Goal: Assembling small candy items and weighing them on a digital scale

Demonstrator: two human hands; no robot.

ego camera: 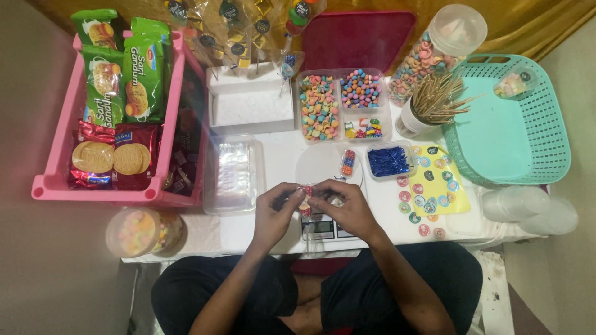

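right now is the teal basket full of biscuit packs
No, the teal basket holds only one small clear candy packet; the biscuit packs sit in the pink crate.

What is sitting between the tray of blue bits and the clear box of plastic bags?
In the head view, a round clear lid lies between the blue-bits tray and the bag box, with a small candy packet on it.

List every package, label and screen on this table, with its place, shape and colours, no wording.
Green biscuit packs: upright in the pink crate, far left, rectangular.
Red biscuit packs: crate front, showing round tan biscuits.
Round stickers: yellow sheet and tabletop right of the hands, multicoloured.
Scale screen: beneath the hands, small grey rectangle.
Small candy packet: between the fingers of the left hand and right hand.
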